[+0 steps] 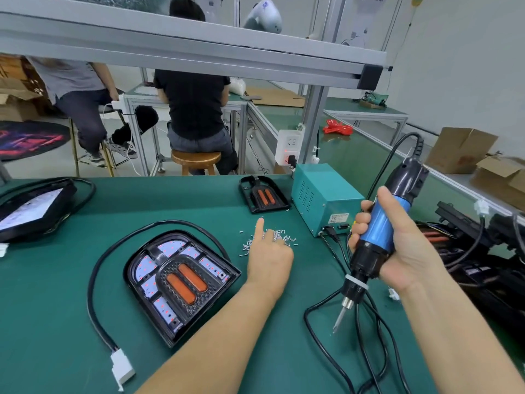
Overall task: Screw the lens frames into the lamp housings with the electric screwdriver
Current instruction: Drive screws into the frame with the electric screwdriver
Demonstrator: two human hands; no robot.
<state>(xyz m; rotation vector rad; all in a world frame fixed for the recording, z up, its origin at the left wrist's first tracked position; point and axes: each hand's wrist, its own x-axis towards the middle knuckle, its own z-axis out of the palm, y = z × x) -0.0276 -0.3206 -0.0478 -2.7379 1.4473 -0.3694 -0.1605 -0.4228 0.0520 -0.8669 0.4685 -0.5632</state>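
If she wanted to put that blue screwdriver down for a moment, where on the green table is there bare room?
Bare mat lies between the lamp housing and the spare lens frame, and near the front edge beside the white connector. Crowded: the screw pile under the left hand, and the cables below the electric screwdriver by the power box.
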